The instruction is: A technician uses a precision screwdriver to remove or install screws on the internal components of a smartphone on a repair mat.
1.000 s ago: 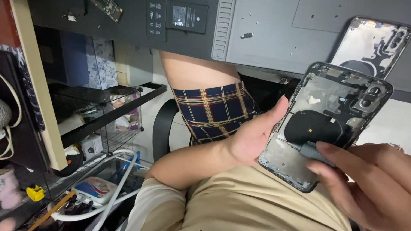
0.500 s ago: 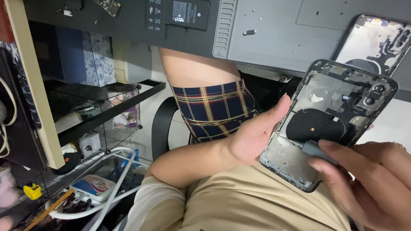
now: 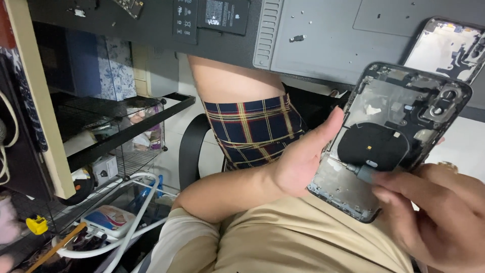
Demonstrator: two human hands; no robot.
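While the left hand (image 3: 303, 162) cradles it from behind, an opened phone shell (image 3: 389, 136) stands tilted between the two hands, its bare inside facing the camera. That hand is curled around the shell's left edge, the thumb lying up along the side and the fingers hidden behind the back, so it has a firm hold of the housing. Inside the shell a round black coil (image 3: 373, 146) sits just above the right hand, and the camera cutouts (image 3: 444, 101) lie at the upper corner, farthest from both hands.

Pinched in the fingertips of the right hand (image 3: 434, 212) is a small grey screwdriver (image 3: 365, 173), its tip touching the inside of the shell just below the coil. The fingers are closed tightly round the tool's handle, with a ring showing on one finger.

Beyond the hands, above the held shell, a second phone shell (image 3: 447, 48) lies on a grey work mat (image 3: 328, 40), with a few small screws scattered near it. Farther left on the bench edge rests a black phone battery (image 3: 222, 15).

Under the left forearm lie the person's beige trousers (image 3: 283, 242). Past that arm, another person's leg in plaid shorts (image 3: 252, 131) is near a black chair (image 3: 189, 151). Well to the left of both hands stands a black wire shelf (image 3: 111, 131), with white cables (image 3: 126, 222) and a power strip (image 3: 108, 220) on the floor below.
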